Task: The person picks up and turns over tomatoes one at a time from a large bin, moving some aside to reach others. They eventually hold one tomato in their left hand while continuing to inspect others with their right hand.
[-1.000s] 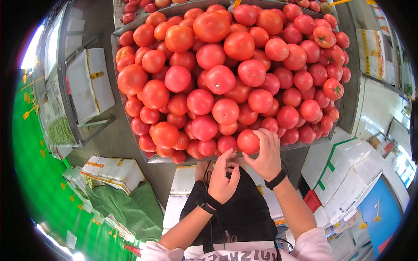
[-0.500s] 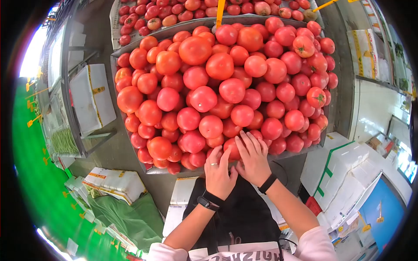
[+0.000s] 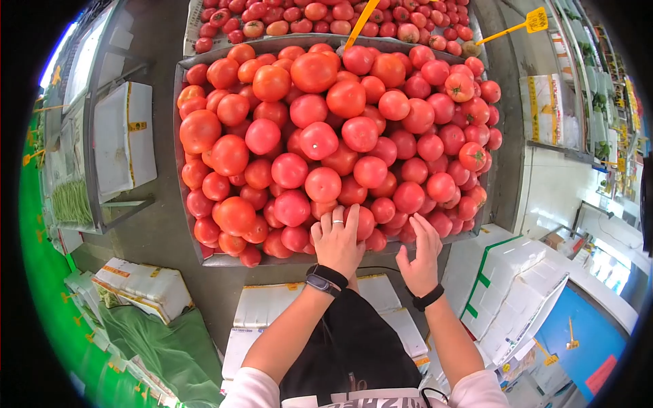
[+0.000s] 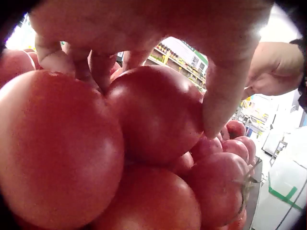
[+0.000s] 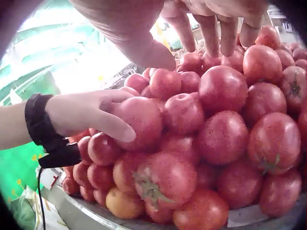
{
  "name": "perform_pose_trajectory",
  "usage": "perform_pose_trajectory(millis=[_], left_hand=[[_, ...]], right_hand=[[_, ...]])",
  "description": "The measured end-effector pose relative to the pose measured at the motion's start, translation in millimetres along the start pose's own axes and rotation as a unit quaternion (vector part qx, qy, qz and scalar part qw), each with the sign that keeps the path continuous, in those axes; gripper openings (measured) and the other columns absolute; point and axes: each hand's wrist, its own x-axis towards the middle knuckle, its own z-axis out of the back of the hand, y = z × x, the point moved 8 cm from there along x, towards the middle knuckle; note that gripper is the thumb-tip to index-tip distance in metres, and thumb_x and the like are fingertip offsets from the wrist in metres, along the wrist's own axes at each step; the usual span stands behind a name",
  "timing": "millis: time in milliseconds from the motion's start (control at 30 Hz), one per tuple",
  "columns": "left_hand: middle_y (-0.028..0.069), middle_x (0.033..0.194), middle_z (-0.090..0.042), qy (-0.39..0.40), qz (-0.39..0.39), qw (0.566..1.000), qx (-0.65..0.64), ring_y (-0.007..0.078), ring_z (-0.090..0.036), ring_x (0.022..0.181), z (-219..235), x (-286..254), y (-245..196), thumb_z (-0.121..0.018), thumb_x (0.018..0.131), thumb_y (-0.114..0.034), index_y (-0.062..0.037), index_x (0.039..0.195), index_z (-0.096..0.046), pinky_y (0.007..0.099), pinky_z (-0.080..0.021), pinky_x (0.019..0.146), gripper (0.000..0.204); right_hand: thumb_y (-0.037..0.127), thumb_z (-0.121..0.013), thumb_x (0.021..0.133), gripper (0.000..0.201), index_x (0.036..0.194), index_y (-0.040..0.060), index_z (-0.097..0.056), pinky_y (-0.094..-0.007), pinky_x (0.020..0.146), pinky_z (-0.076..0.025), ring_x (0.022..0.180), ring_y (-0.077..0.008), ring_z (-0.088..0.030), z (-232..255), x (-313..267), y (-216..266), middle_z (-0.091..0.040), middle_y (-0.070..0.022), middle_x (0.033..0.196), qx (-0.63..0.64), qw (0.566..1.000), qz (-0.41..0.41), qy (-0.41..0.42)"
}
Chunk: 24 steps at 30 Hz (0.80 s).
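Head view: the left hand [image 3: 337,243] lies over a tomato [image 3: 362,222] at the near edge of the heap in the tray [image 3: 178,136], fingers and thumb curled round it. The right hand [image 3: 420,255] hovers just beside, fingers straight, holding nothing. To lift cleanly, the person should raise the tomato straight up with an even, light grip, so its neighbours do not roll. The fruit is near-round, with no marked long axis; its stem end is hidden, so its facing cannot be told.
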Motion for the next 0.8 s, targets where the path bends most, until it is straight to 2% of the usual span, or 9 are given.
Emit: perform_pose_trajectory(millis=[200, 233, 300, 367, 467, 500, 600, 633, 800], left_hand=[[0.0181, 0.132, -0.059, 0.032, 0.022, 0.999, -0.032, 0.0346, -0.057, 0.119, 6, 0, -1, -0.087, 0.071, -0.038, -0.0131, 0.146, -0.059, 0.0482, -0.044, 0.097, 0.085], [0.0185, 0.133, -0.059, 0.026, 0.024, 0.999, -0.036, 0.035, -0.057, 0.12, 5, -2, -2, -0.087, 0.071, -0.038, -0.013, 0.146, -0.059, 0.0482, -0.045, 0.098, 0.084], [0.0195, 0.134, -0.058, 0.012, 0.028, 0.999, -0.041, 0.036, -0.056, 0.121, 3, -1, -4, -0.087, 0.072, -0.037, -0.013, 0.146, -0.059, 0.0484, -0.045, 0.099, 0.083], [0.0193, 0.134, -0.057, -0.013, 0.01, 0.998, -0.054, 0.0367, -0.056, 0.122, 8, -1, -7, -0.086, 0.073, -0.036, -0.0132, 0.145, -0.059, 0.048, -0.045, 0.1, 0.081], [0.0184, 0.136, -0.056, -0.035, -0.012, 0.999, -0.035, 0.0367, -0.056, 0.123, 12, -2, -11, -0.086, 0.073, -0.035, -0.0136, 0.144, -0.06, 0.0473, -0.045, 0.101, 0.079], [0.0181, 0.136, -0.056, -0.037, -0.018, 0.999, -0.021, 0.0366, -0.056, 0.124, 11, -3, -12, -0.087, 0.073, -0.035, -0.0137, 0.144, -0.06, 0.047, -0.045, 0.101, 0.078], [0.0158, 0.137, -0.057, -0.022, -0.023, 0.999, 0.007, 0.0356, -0.055, 0.124, 4, -1, -11, -0.087, 0.072, -0.035, -0.014, 0.142, -0.061, 0.0471, -0.044, 0.102, 0.078], [0.015, 0.136, -0.057, -0.009, -0.022, 1.0, 0.009, 0.0351, -0.055, 0.124, 2, 0, -11, -0.088, 0.071, -0.036, -0.014, 0.142, -0.061, 0.0471, -0.044, 0.101, 0.078], [0.0127, 0.132, -0.062, 0.027, -0.002, 1.0, 0.011, 0.0336, -0.056, 0.123, 11, 9, -12, -0.088, 0.069, -0.039, -0.013, 0.14, -0.063, 0.0469, -0.042, 0.1, 0.08]], right_hand=[[0.007, -0.073, 0.084, 0.072, 0.153, 0.0075, -0.05, -0.052, 0.122, -0.033, 0.145, -0.0364, -0.046, 12, 23, -20, -0.048, -0.0148, 0.158, -0.066, 0.997, 0.019, -0.029], [0.009, -0.076, 0.083, 0.074, 0.153, 0.0077, -0.05, -0.052, 0.121, -0.036, 0.145, -0.0365, -0.046, 11, 30, -22, -0.048, -0.0157, 0.158, -0.087, 0.996, 0.024, -0.015], [0.01, -0.077, 0.083, 0.075, 0.153, 0.0073, -0.05, -0.0534, 0.119, -0.037, 0.143, -0.038, -0.046, 5, 44, -32, -0.047, -0.0168, 0.157, -0.05, 0.998, 0.034, -0.009], [0.013, -0.08, 0.082, 0.078, 0.153, 0.0078, -0.05, -0.0545, 0.117, -0.04, 0.14, -0.039, -0.047, -4, 57, -41, -0.048, -0.0181, 0.155, -0.029, 0.999, 0.037, 0.014], [0.014, -0.083, 0.08, 0.08, 0.152, 0.0089, -0.05, -0.0536, 0.116, -0.04, 0.138, -0.0392, -0.048, -18, 71, -37, -0.047, -0.0174, 0.155, -0.116, 0.989, 0.058, 0.077], [0.016, -0.086, 0.077, 0.081, 0.151, 0.01, -0.052, -0.0515, 0.109, -0.043, 0.133, -0.0381, -0.051, -19, 75, -35, -0.049, -0.0161, 0.151, -0.138, 0.985, 0.076, 0.067], [0.016, -0.086, 0.076, 0.08, 0.149, 0.0108, -0.054, -0.0492, 0.102, -0.043, 0.13, -0.036, -0.052, -25, 81, -37, -0.051, -0.015, 0.146, -0.169, 0.981, 0.053, 0.077], [0.018, -0.087, 0.074, 0.079, 0.147, 0.0112, -0.056, -0.0484, 0.099, -0.042, 0.126, -0.034, -0.054, -26, 81, -37, -0.052, -0.0138, 0.142, -0.165, 0.983, 0.067, 0.049], [0.02, -0.086, 0.074, 0.076, 0.144, 0.0108, -0.058, -0.0495, 0.104, -0.04, 0.126, -0.0323, -0.055, -12, 81, -43, -0.054, -0.0128, 0.141, -0.109, 0.991, 0.058, 0.044]])
